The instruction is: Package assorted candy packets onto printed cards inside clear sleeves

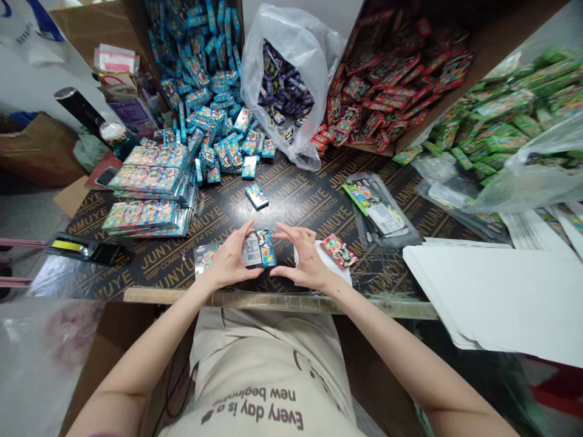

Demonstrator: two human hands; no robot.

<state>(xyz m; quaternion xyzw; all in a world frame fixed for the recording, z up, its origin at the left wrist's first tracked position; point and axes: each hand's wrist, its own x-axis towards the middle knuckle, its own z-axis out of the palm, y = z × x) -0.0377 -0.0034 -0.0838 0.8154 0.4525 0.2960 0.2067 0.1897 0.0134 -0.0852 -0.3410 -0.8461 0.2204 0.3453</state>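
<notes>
My left grip [230, 260] pinches a barcoded card [252, 250] above the worktop's [291, 206] near edge. A blue box [266, 247] stands lengthwise beside it, closest to my half-open, empty right grip [310, 258].

Plywood [296, 203]: JUNYUANMUYE; apron [259, 364]: Every day is a new beginning

A black printed plywood tabletop [291, 209] holds stacked card packs [150, 188], loose blue packets [232, 149], a plastic sleeve [380, 209].
</notes>
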